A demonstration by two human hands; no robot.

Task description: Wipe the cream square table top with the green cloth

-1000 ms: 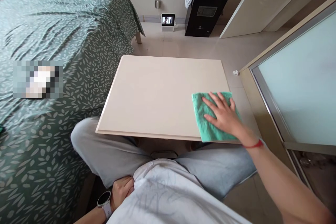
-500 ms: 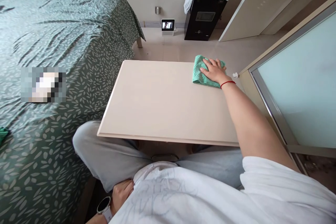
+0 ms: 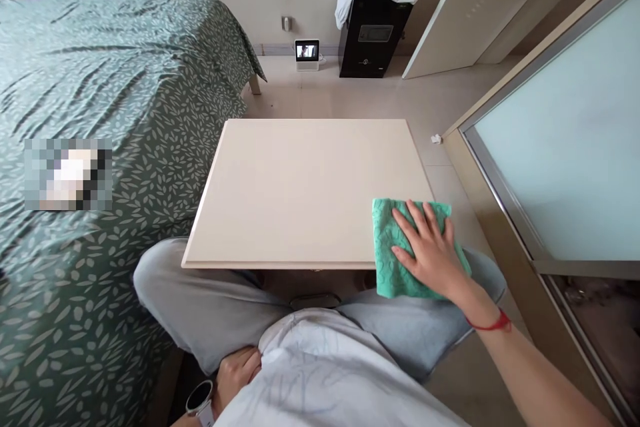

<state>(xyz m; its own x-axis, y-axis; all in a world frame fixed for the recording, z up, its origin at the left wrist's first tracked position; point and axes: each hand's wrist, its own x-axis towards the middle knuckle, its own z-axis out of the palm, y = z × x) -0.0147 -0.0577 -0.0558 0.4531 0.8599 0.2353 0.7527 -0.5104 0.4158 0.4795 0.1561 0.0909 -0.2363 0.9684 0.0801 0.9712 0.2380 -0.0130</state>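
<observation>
My right hand (image 3: 427, 247), with a red string at its wrist, lies spread on a folded green cloth (image 3: 389, 247). The cloth covers the near right corner of a cream tabletop (image 3: 300, 187) and hangs over its front edge. My left hand (image 3: 237, 368), with a watch (image 3: 200, 397) at the wrist, rests at my lap against the white shirt. Its fingers are curled and partly hidden by the shirt, so whether they hold anything does not show.
A bed (image 3: 175, 127) with a leaf-patterned cover stands left, a blurred object on it. Beyond the table are a small screen (image 3: 307, 53) and a black cabinet (image 3: 373, 40) topped with clothes. A frosted-glass panel (image 3: 570, 127) stands right.
My right hand and the green cloth have moved from the far right corner of the tabletop toward me, to the near right corner. My left hand has stayed at my lap.
</observation>
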